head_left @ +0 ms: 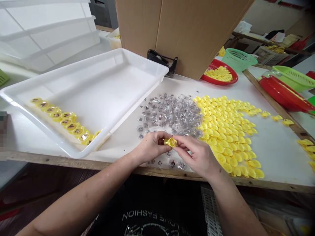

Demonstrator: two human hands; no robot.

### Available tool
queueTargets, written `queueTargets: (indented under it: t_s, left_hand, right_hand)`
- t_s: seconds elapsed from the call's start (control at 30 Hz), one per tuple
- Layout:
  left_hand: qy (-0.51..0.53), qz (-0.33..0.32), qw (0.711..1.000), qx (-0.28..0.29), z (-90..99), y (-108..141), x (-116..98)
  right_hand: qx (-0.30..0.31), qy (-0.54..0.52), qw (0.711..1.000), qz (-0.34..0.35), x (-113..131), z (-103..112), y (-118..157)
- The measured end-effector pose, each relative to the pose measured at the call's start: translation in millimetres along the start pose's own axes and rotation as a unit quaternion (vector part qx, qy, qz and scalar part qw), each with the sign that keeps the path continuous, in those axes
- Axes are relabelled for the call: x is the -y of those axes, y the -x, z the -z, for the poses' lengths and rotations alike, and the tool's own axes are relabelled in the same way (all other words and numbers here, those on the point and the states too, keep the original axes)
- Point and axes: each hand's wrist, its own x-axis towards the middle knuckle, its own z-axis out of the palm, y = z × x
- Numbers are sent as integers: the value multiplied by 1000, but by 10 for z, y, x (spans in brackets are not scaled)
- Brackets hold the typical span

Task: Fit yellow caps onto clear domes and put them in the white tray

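Note:
My left hand (153, 147) pinches a small yellow plastic cup-shaped piece (169, 142) with a looped tab, above the table's front edge. My right hand (194, 151) meets it from the other side, its thumb and fingers closed on a clear printed disc (175, 143) at the piece's rim. How far the disc sits inside cannot be seen. Behind my hands lies a spread of clear printed discs (169, 111). To their right are rows of yellow plastic pieces (223, 131). Yellow pieces with printed discs in them (66, 122) line the near left part of a white tray (118, 75).
A cardboard box (177, 32) stands at the back with a black tape dispenser (163, 62) before it. White bins (49, 36) are stacked at the left. A red bowl (221, 82) of yellow pieces and a green basket (238, 59) sit back right. A wooden strip (273, 105) crosses the right side.

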Motion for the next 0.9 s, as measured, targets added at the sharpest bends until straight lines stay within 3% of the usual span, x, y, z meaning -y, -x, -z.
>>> queueTargets:
  t_s: [0.2, 0.4, 0.53, 0.73, 0.9]
  left_hand:
    - [-54, 20, 998, -1, -18, 24, -41]
    - [92, 35, 992, 73, -1, 9, -46]
    - [153, 56, 986, 31, -25, -3, -46]
    - [95, 53, 994, 8, -47, 6, -44]
    - [84, 48, 995, 8, -50, 9, -23]
  right_hand:
    - [1, -8, 1000, -12, 0, -11, 19]
    - [-25, -13, 999, -41, -2, 11, -15]
    - [-36, -15, 998, -38, 12, 18, -22]
    - [-41, -53, 996, -66, 15, -53, 20]
    - [-56, 6, 997, -49, 12, -64, 9]
